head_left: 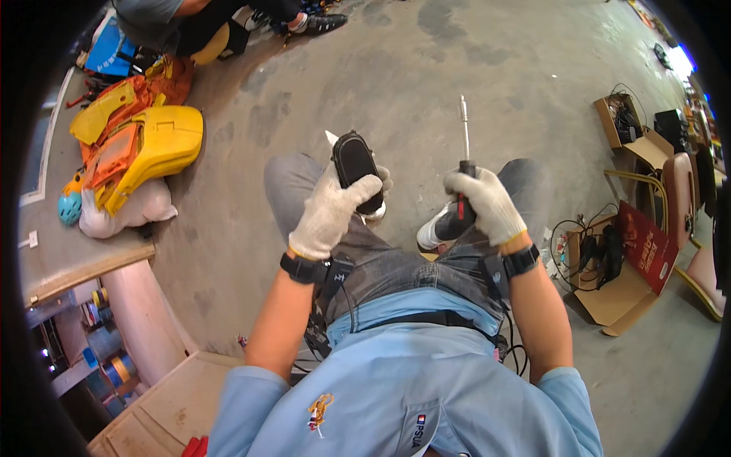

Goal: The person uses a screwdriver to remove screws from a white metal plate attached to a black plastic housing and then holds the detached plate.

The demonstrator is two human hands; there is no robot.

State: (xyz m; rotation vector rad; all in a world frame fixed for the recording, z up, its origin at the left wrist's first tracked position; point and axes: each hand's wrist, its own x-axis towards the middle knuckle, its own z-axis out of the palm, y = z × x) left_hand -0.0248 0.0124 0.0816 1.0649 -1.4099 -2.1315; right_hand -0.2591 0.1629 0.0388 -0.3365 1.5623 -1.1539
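My left hand (326, 212), in a white knit glove, is closed around a black elongated piece with rounded ends (355, 161). Its thumb lies across the near part of the piece, and a light line runs along the rim. A pale pointed tip (331, 138) sticks out beside the far end; I cannot make out what it belongs to. My right hand (491, 204), gloved the same way, grips a screwdriver (467, 166) by its black and red handle. The metal shaft points away from me, apart from the black piece. Both hands are above my knees.
Yellow and orange plastic shells (161, 145) are heaped at the left by a white sack (126, 213) and a blue ball-like thing (69, 208). Another person (221, 23) sits at the far left. Open cardboard boxes (620, 301) with black cables and chairs (678, 194) are at the right.
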